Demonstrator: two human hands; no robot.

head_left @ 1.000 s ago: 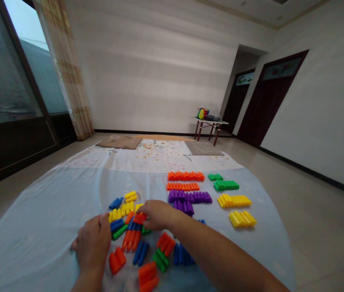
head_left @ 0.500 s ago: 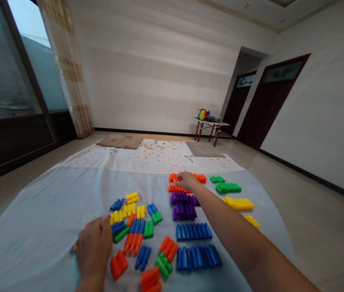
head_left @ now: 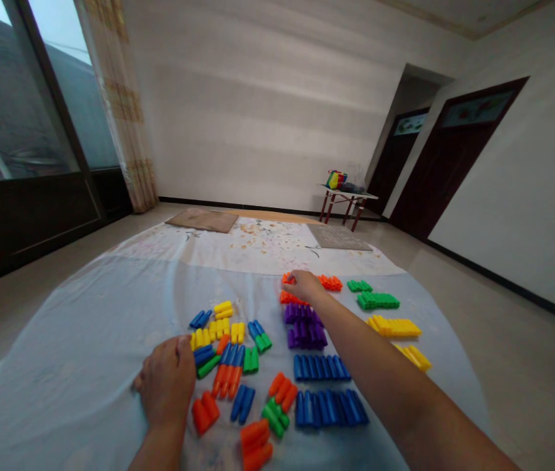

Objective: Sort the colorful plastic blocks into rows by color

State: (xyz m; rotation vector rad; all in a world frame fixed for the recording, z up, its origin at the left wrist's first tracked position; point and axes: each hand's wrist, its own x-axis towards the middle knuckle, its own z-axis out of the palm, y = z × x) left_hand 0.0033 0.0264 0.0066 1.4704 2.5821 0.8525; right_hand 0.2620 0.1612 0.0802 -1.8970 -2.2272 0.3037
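Note:
My right hand [head_left: 302,285] reaches to the back rows of orange pieces [head_left: 330,282], its fingers bent over them; whether it grips one is hidden. Purple pieces [head_left: 305,334] lie just in front of it, then two rows of blue pieces [head_left: 331,408]. My left hand [head_left: 168,371] rests on the cloth, fingers curled, beside a mixed group of yellow pieces [head_left: 219,328], blue, green and orange pieces. What its fingers hold, if anything, cannot be seen. Nearer me lie red-orange pieces [head_left: 205,413] and green pieces [head_left: 276,417].
Green rows [head_left: 378,300] and yellow rows [head_left: 395,326] lie on the right of the cloth-covered table [head_left: 85,340]. A brown mat [head_left: 202,220] and a grey mat [head_left: 338,237] lie at the far end. A small table [head_left: 350,193] stands beyond.
The view has shifted, so the table's contents appear slightly right and higher. My right hand has moved slightly over the orange rows. My left hand stays beside the mixed group.

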